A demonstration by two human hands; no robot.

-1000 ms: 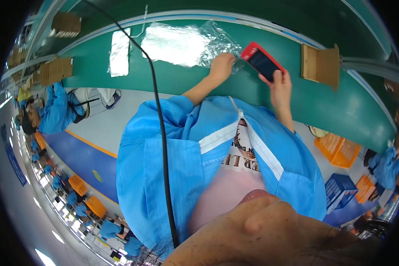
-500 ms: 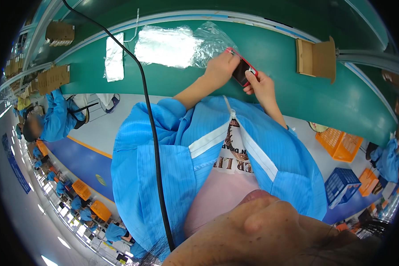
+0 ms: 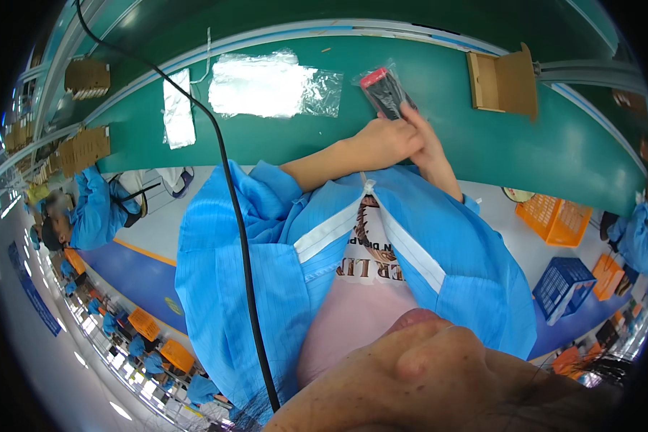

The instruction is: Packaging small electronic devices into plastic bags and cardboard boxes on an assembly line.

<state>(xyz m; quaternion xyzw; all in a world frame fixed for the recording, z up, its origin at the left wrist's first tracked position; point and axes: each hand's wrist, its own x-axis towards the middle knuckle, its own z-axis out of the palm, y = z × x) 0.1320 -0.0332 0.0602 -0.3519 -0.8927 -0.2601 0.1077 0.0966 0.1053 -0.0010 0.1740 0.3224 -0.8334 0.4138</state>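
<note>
A flat black device with a red end [image 3: 383,92] lies inside a clear plastic bag above the green table, its red end pointing away from me. My right hand [image 3: 430,147] grips the bagged device by its near right side, with the thumb on top. Close against it, my left hand [image 3: 383,140] is closed, knuckles up, at the near end of the bag. Its fingertips are hidden, so what they hold does not show. To the left lie a pile of clear plastic bags [image 3: 255,85] and a narrower stack of shiny bags [image 3: 178,111].
An open cardboard box [image 3: 500,83] stands at the right of the green table [image 3: 540,147]. A black cable [image 3: 227,151] hangs across the view on the left. Orange [image 3: 554,219] and blue crates [image 3: 563,286] are on the floor at right. A co-worker in blue [image 3: 97,209] sits at left.
The device has gone into a clear bag and swung so its red end points away. My left hand has moved down from its far end to the near end, beside my right hand.
</note>
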